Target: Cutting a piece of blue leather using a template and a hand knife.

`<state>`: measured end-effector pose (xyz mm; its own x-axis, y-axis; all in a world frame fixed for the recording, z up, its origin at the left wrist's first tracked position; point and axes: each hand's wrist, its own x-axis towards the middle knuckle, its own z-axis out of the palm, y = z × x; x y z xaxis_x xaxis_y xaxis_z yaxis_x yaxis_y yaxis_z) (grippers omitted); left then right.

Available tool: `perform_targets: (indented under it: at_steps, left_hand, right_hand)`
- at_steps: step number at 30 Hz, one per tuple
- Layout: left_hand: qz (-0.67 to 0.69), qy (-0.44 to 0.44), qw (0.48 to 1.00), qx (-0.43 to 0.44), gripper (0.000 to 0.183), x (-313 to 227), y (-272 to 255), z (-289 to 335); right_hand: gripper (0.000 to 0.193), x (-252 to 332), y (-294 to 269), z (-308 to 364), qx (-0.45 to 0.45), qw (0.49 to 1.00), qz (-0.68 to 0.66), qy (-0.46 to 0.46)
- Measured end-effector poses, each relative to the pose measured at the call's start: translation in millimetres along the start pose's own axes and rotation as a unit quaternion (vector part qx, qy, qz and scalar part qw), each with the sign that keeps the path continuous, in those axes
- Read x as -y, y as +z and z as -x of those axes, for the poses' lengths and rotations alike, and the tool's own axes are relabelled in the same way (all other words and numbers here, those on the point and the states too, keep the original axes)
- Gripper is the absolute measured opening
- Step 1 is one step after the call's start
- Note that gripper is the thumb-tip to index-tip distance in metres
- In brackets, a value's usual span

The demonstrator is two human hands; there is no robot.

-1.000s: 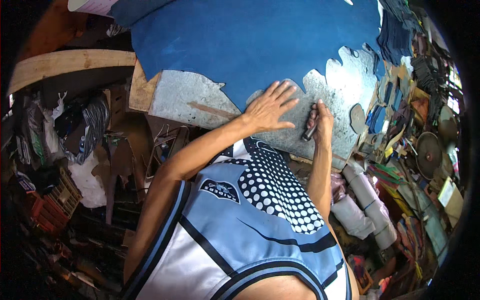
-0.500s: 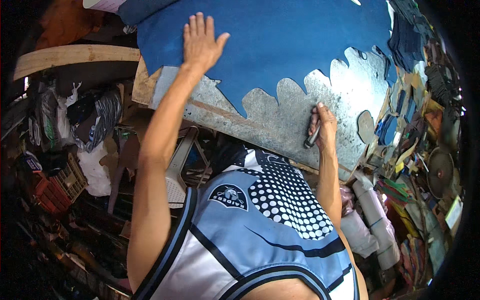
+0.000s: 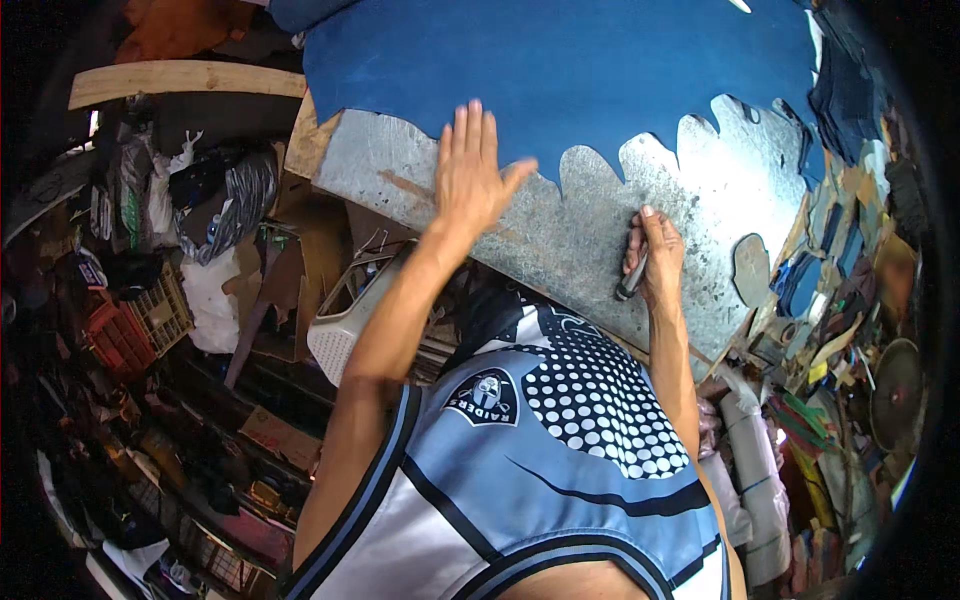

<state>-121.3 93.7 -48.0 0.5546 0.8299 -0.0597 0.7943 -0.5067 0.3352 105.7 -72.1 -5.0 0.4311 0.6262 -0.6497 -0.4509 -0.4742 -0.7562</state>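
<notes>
A large blue sheet (image 3: 600, 80), perhaps leather, lies over the far part of a grey metal-topped table (image 3: 590, 240). Its near edge is cut into a row of rounded scallops with sharp points between them. My left hand (image 3: 475, 175) rests flat at that edge, fingers stretched and spread, palm down, partly over the sheet and partly over bare metal. Lower right of it, my right hand (image 3: 657, 250) is closed around a short dark-handled tool (image 3: 628, 287); its working end is hidden in the fingers. A grey sole-shaped piece (image 3: 752, 270) lies right of that hand.
Stacks of dark cut pieces (image 3: 845, 110) and scraps (image 3: 800, 270) crowd the right side. Wrapped rolls (image 3: 755, 480) stand below them. A white plastic chair (image 3: 345, 335) is under the table's near-left edge. Crates (image 3: 120, 325) and plastic bags (image 3: 235, 205) fill the left.
My left hand has slid right and toward me, from the sheet's left part to its scalloped edge. The pointed flap there no longer shows. My right hand keeps its hold on the tool.
</notes>
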Motion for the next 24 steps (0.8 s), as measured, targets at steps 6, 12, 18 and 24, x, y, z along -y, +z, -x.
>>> perform_targets:
  at_steps: [6, 12, 18, 24]
  left_hand:
    - [-0.020, 0.019, 1.000, 0.013, 0.090, -7, -10, 14]
    - [0.012, -0.016, 0.999, 0.044, 0.095, -14, -5, 47]
    - [-0.071, 0.016, 0.997, 0.020, 0.086, 18, -15, -30]
    - [-0.073, 0.096, 0.988, -0.096, 0.063, 101, -12, -175]
  right_hand:
    - [0.031, 0, -5, -3, 0.004, 1.000, 0.020, 0.002]
    - [0.030, -4, -3, -5, -0.017, 0.999, 0.024, 0.012]
    - [0.029, 3, -1, -1, -0.013, 1.000, 0.013, 0.004]
    - [0.028, 13, -30, 26, -0.067, 0.998, -0.020, 0.000]
